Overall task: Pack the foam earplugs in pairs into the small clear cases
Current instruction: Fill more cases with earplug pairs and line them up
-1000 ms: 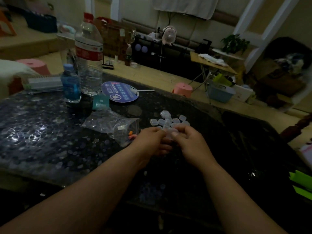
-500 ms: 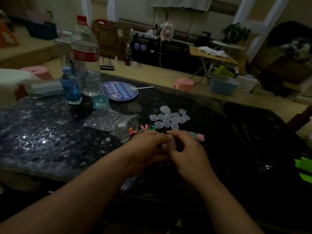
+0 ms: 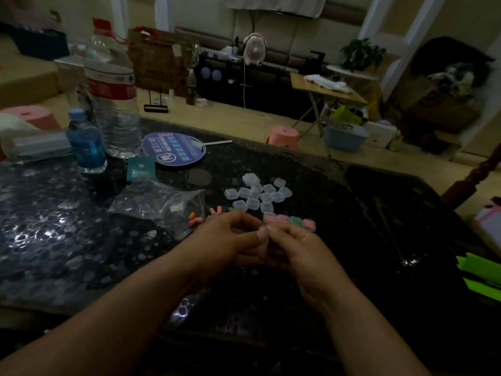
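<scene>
- Over the table [image 3: 352, 226], your left hand [image 3: 230, 240] and right hand [image 3: 301, 248] pinch one clear case [image 3: 263, 244].
- Filled cases [image 3: 288, 221] sit just behind; your arms cross the near edge.

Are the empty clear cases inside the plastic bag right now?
No, the empty clear cases lie in a loose cluster on the table, to the right of the plastic bag.

On the table [image 3: 339, 213], empty cases [image 3: 257, 195] cluster behind a row of filled cases [image 3: 288, 221]; loose earplugs [image 3: 195, 220] lie to their left, beside a plastic bag [image 3: 151, 202]; two bottles [image 3: 113, 109] stand behind.
</scene>
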Demonstrator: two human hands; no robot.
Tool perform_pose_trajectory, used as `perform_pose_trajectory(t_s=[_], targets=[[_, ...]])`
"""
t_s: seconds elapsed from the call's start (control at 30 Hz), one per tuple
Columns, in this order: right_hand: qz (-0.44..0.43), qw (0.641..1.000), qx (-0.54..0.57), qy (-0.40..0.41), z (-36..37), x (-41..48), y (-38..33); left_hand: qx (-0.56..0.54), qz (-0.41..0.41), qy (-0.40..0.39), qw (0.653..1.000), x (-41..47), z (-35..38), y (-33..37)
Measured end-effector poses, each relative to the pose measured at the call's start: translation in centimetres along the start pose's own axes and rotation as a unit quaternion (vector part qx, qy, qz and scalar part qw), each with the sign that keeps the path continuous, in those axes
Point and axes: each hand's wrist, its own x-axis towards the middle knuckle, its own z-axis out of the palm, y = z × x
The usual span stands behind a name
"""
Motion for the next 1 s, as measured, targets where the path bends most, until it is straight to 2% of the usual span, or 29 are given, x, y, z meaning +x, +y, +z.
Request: perform_pose_trajectory(t_s=[0.1, 0.27, 0.37, 0.57, 0.8, 1.0], targets=[[0.006, 1.0, -0.02, 0.016, -0.5, 0.2, 0.2, -0.018, -0.016, -0.015, 1.0, 0.4, 0.2, 0.0], [0.063, 0.997, -0.043, -0.008, -1.0, 0.1, 0.1, -0.005, -0.026, -0.016, 1.0, 0.8, 0.5, 0.3], [0.061, 0.997, -0.055, 0.006, -1.2, 0.2, 0.1, -0.008, -0.036, -0.023, 0.999, 0.8, 0.4, 0.4], [0.117, 0.992, -0.039, -0.031, -1.3, -0.1, -0.5, 0.013, -0.05, -0.041, 0.998, 0.7, -0.1, 0.1], [0.109, 0.992, -0.054, -0.029, -1.4, -0.3, -0.6, 0.037, -0.069, -0.063, 0.995, 0.4, -0.2, 0.1], [0.138, 0.987, -0.056, -0.062, -1.8, -0.4, -0.9, 0.052, -0.068, -0.068, 0.994, 0.3, -0.1, 0.2]])
